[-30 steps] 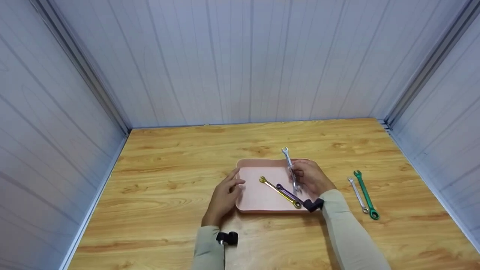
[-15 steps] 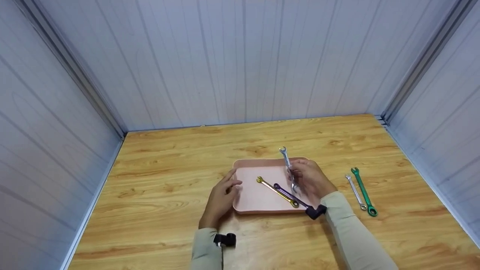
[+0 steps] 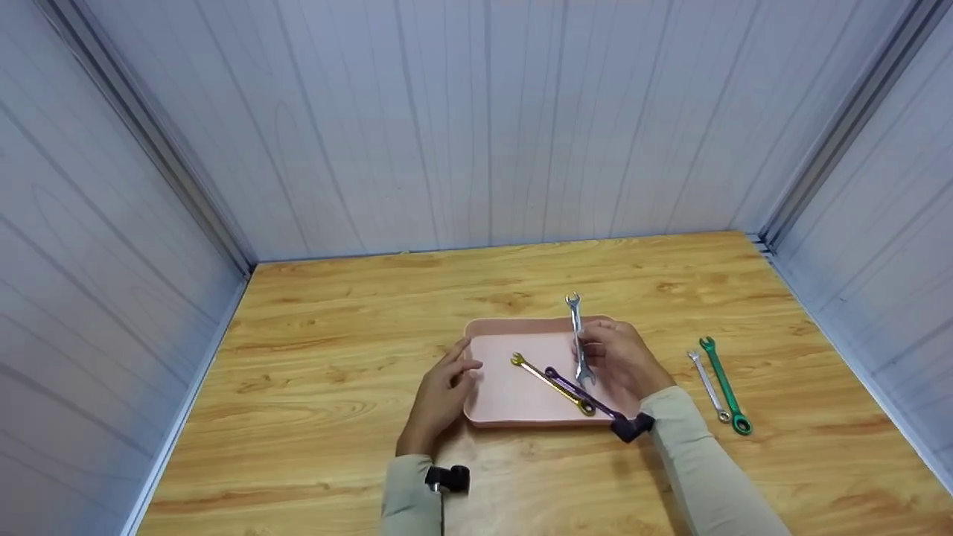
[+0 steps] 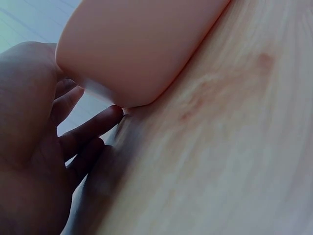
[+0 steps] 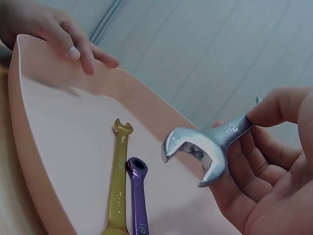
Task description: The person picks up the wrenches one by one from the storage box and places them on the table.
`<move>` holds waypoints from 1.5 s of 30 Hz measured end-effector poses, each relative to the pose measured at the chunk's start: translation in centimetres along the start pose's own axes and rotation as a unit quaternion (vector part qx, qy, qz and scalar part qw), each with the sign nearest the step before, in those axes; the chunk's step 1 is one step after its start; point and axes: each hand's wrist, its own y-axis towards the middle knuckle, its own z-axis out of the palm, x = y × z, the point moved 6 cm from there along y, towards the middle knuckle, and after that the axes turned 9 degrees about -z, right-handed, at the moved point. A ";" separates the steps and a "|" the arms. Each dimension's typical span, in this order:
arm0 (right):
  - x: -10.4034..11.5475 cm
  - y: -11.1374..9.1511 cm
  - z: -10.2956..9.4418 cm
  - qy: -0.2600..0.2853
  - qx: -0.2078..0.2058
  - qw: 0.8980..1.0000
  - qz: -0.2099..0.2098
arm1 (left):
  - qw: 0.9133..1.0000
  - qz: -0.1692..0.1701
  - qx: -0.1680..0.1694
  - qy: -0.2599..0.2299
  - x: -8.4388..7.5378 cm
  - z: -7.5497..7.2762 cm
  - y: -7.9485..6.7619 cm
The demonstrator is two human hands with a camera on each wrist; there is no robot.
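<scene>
My right hand (image 3: pixel 619 353) pinches a silver double open-ended wrench (image 3: pixel 578 339) by its shank, tilted above the right part of a pink tray (image 3: pixel 491 387). One wide end of this wrench (image 5: pixel 198 152) faces the camera in the right wrist view. My left hand (image 3: pixel 441 394) holds the tray's left wall, its digits over the rim in the right wrist view and other fingers (image 4: pixel 93 128) against the outside in the left wrist view. Inside the tray, a gold ratcheting wrench (image 3: pixel 547 381) lies beside a purple one (image 3: pixel 577 388), partly hidden by the right wrist camera.
On the wooden table (image 3: pixel 335 327), right of the tray, a small silver wrench (image 3: pixel 709 387) and a longer green ratcheting wrench (image 3: pixel 726 387) lie side by side. Pale panel walls (image 3: pixel 476 134) close off the back and both sides.
The silver open-ended wrench has turned in my right hand, its top end swinging slightly right and its lower jaw now facing more toward the camera. My left hand stays on the tray.
</scene>
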 end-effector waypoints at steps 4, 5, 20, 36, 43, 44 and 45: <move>0.5 -0.3 -0.1 -0.010 0.002 1.000 -0.009 | 1.000 -0.010 -0.003 -0.002 0.0 0.0 0.0; 0.6 -0.4 -0.1 -0.013 0.000 1.000 -0.012 | 1.000 -0.011 -0.004 -0.003 0.0 -0.1 0.0; 0.4 -1.6 -1.8 0.044 -0.039 0.998 -0.004 | 1.000 -0.015 -0.004 0.004 0.3 0.4 -0.1; 1.0 -2.7 -3.4 0.081 -0.079 0.994 -0.009 | 1.000 -0.006 -0.007 0.028 -0.3 0.1 0.3; 1.2 -3.2 -4.4 0.093 -0.088 0.992 -0.008 | 1.000 -0.010 -0.010 0.023 -0.2 0.1 0.0; 1.4 -3.3 -4.6 0.091 -0.087 0.992 -0.008 | 1.000 -0.011 -0.010 0.020 -0.3 0.2 0.0; 1.5 -3.3 -4.8 0.089 -0.089 0.992 -0.008 | 1.000 -0.012 -0.009 0.018 -0.3 0.2 0.1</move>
